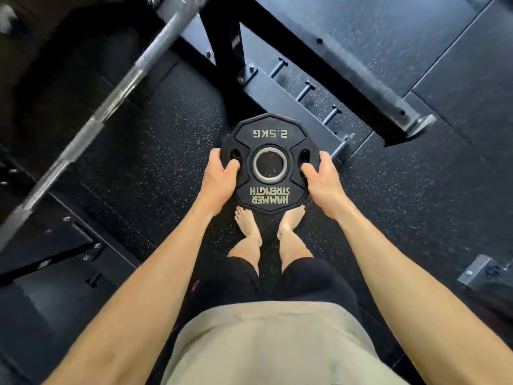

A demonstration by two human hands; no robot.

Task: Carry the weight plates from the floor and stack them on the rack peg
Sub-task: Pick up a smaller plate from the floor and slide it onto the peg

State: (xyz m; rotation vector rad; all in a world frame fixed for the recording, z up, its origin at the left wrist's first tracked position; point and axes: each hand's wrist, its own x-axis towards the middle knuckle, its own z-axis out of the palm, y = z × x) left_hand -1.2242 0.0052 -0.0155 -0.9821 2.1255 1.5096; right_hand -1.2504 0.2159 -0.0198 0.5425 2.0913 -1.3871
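1. Far left: steel barbell (111,107), slanted across the view, blurred, with bright knurled bands along a grey shaft.
2. Underfoot: black rubber floor (172,151), matte, flecked with pale specks, laid in square tiles.
3. Left of centre: left hand (219,176), clamped on the left rim of the weight plate, thumb on the top face beside the left grip slot, fingers hidden beneath.
4. Centre: black rubber-coated weight plate (268,162), many-sided outline, held flat in the air above two bare feet (266,226); polished metal ring round the centre hole; raised pale lettering "2.5KG" on the far side and "HAMMER STRENGTH" on the near side, both upside down to the wearer.
5. Right of centre: right hand (323,182), gripping the plate's right rim, thumb on the top face near the right slot.
6. Beyond the plate, to the right: dark steel rack base (277,90), bolted to the floor, with a row of short capped pegs (305,90) jutting from its side, all bare.
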